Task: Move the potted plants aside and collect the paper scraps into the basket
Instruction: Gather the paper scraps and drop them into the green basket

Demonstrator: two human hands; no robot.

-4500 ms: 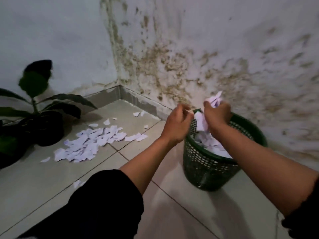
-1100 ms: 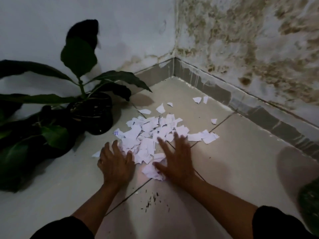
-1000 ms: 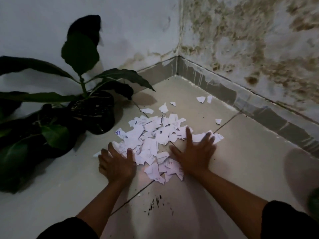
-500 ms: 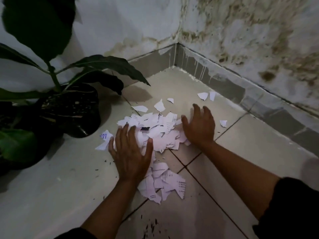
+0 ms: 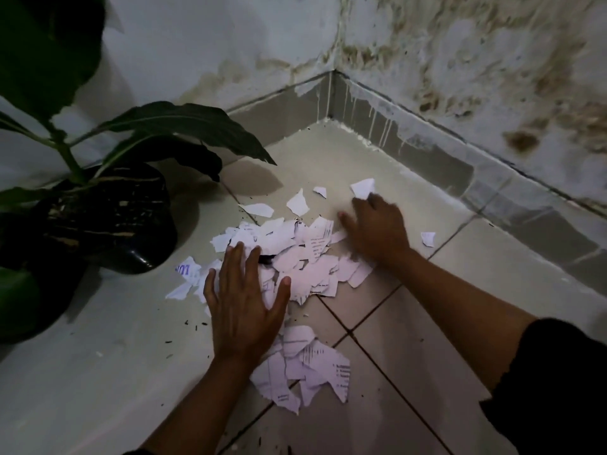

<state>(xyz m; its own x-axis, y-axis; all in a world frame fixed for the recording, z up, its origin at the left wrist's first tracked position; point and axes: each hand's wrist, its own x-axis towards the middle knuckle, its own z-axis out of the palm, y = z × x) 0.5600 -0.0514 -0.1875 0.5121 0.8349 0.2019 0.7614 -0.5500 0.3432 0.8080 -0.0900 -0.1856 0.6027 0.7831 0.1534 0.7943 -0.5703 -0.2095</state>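
A heap of torn white paper scraps [image 5: 305, 257] lies on the tiled floor near the room's corner. My left hand [image 5: 244, 303] presses flat on the heap's near left side, fingers spread. My right hand [image 5: 377, 229] rests on the floor at the heap's far right edge, fingers extended toward a loose scrap [image 5: 363, 188]. More scraps [image 5: 305, 369] lie near my left wrist. A potted plant [image 5: 111, 211] in a black pot stands at the left, close to the heap. The basket is out of view.
A second plant's leaves [image 5: 16, 300] show at the far left edge. Single scraps [image 5: 428, 238] lie scattered toward the stained wall's grey skirting [image 5: 476, 178]. Dark soil crumbs [image 5: 193, 323] speckle the floor by the pots.
Both hands have reached from the basket to the floor heap and swept scraps inward. Over the last half second the right hand slid farther toward the corner; the view has come closer.
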